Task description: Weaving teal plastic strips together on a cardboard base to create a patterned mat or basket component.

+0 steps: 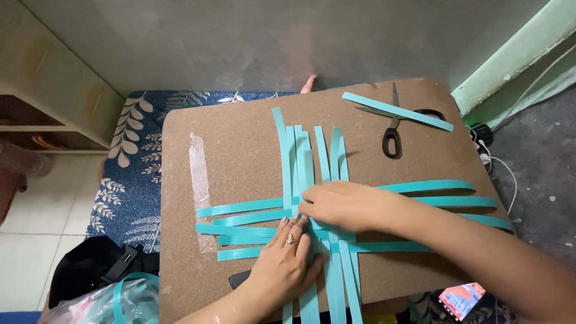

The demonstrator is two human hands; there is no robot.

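Several teal paper strips lie crossed, lengthwise and sideways, in a woven patch on a brown board. My left hand lies flat on the crossing, fingers spread, a ring on one finger, pressing the strips down. My right hand reaches in from the right and rests over the middle of the weave, its fingertips pinching a strip near the left hand's fingertips. The centre of the weave is hidden under both hands.
Black scissors and one loose teal strip lie at the board's far right. Clear tape is stuck on the left side. A blue leaf-patterned mat, a black bag, a white cable and a wall surround the board.
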